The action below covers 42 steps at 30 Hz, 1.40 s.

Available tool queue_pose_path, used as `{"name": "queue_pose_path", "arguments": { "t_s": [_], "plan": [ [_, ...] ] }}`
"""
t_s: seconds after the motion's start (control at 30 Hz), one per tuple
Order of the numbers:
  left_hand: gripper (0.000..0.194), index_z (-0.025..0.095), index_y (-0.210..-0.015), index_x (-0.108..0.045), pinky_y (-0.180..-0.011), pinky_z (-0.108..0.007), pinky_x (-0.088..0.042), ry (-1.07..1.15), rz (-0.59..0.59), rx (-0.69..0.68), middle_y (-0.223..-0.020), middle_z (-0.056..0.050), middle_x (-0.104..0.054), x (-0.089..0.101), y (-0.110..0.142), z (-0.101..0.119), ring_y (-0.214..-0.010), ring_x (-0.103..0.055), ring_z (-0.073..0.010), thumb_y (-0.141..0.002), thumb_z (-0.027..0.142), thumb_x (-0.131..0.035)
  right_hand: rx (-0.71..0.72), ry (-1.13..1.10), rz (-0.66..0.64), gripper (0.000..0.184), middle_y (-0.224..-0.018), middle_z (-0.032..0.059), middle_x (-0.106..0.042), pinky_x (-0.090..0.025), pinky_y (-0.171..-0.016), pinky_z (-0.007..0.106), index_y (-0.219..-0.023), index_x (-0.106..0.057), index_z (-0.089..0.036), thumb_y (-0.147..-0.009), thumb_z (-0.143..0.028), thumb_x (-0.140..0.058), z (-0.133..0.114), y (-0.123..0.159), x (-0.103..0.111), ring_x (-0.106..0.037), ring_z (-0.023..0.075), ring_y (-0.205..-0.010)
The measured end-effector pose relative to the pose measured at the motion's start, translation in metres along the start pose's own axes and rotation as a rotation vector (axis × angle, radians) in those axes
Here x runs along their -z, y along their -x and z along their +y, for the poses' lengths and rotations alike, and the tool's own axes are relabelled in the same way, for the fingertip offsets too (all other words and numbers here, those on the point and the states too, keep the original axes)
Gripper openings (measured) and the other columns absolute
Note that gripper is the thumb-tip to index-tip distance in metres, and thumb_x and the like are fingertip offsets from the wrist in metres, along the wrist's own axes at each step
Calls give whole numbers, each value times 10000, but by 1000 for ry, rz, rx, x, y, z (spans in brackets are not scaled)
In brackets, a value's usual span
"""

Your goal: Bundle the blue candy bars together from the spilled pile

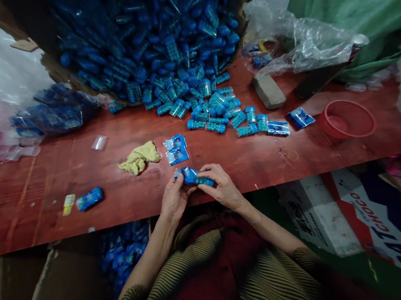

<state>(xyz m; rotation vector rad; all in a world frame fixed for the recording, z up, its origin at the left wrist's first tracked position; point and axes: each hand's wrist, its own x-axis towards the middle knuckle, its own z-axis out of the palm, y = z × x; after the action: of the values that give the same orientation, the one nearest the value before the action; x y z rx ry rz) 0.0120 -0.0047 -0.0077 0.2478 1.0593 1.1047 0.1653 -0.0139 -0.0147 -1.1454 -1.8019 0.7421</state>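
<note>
Left hand pinches a blue printed sleeve between thumb and fingers, just above the near edge of the red worktop. Right hand is closed by its fingertips on a small clear bottle of blue pellets, whose end meets the sleeve. Print shows on the sleeve, too small to read. Just beyond the hands lie flat blue sleeves with pale lettering, likewise illegible, beside a yellow cloth. On the left, a yellow-and-white label rests near a blue printed packet; neither can be read. More bottles spill across the worktop. Below it, on the right, a red, white and navy carton reads "OAT" and "CHOCO" in large capitals; dark Chinese characters mark a white panel alongside.
</note>
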Motion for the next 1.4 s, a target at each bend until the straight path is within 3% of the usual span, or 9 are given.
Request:
{"name": "queue_pose_path", "arguments": {
  "t_s": [0.1, 0.27, 0.5, 0.67, 0.8, 0.87, 1.03, 1.2, 1.4],
  "plan": [
    [256, 140, -815, -609, -556, -232, -543, -28, 21, -36, -728, -16, -692, 0, 1, 1, -607, -639, -125, -663, 281, -759, 12, 77, 9, 184, -1045, 86, -586, -456, -881, 385, -1001, -660, -212, -831, -211, -590, 2, 1, -1, -523, 211, -986],
    [344, 140, -797, -589, -559, -214, -527, -15, 39, -61, -692, 8, -669, -2, 0, -3, -595, -624, -107, -598, 326, -800, -36, -47, 12, 205, -1002, 64, -596, -466, -874, 374, -1014, -648, -215, -810, -217, -622, 8, 2, -7, -560, 195, -959],
    [300, 148, -798, -598, -592, -181, -500, 79, 39, -5, -719, 15, -678, -7, -3, -10, -614, -629, -90, -597, 224, -807, 48, 201, 37, 259, -1078, 142, -580, -460, -873, 414, -1077, -658, -152, -863, -163, -512, 1, 8, -21, -501, 248, -1000],
    [52, 128, -746, -617, -590, -198, -514, 109, 37, 128, -705, -10, -691, -2, -5, 0, -612, -636, -98, -749, 112, -666, -139, -285, -6, 285, -1135, 80, -587, -435, -968, 372, -1120, -636, -224, -842, -210, -573, 2, 5, -17, -536, 201, -1086],
    [111, 129, -774, -641, -773, -297, -544, 109, -25, 176, -779, -38, -720, 1, -4, 10, -730, -675, -139, -825, 85, -553, -341, -700, -56, 332, -1154, 34, -613, -438, -972, 347, -1109, -632, -261, -777, -246, -652, 11, 3, -12, -564, 182, -1099],
    [99, 130, -811, -656, -853, -344, -524, 111, -81, 180, -837, -53, -727, 1, -3, 12, -801, -681, -166, -820, 97, -563, -407, -776, -43, 342, -1111, 28, -638, -462, -934, 349, -1082, -640, -257, -743, -267, -686, 11, 4, -12, -594, 181, -1041],
    [48, 117, -806, -669, -875, -324, -507, 66, -79, 53, -783, -60, -720, -2, -2, 6, -806, -678, -176, -774, 144, -647, -413, -548, 59, 329, -1052, 38, -657, -472, -889, 334, -1022, -672, -235, -700, -271, -728, 1, 6, -17, -605, 179, -972],
    [88, 108, -800, -669, -853, -317, -511, 80, -81, 49, -792, -73, -717, -5, 1, -4, -830, -673, -189, -727, 150, -694, -657, -717, 101, 264, -992, 61, -679, -518, -671, 301, -948, -646, -173, -728, -316, -668, 0, 4, -25, -620, 149, -743],
    [121, 103, -783, -672, -742, -216, -508, 77, 2, -8, -770, -61, -709, -10, 4, -7, -736, -655, -130, -725, 203, -710, -381, -250, 185, 143, -849, 34, -624, -477, -779, 310, -908, -654, -191, -786, -239, -598, -11, 11, -26, -586, 158, -801]
  ]
}}
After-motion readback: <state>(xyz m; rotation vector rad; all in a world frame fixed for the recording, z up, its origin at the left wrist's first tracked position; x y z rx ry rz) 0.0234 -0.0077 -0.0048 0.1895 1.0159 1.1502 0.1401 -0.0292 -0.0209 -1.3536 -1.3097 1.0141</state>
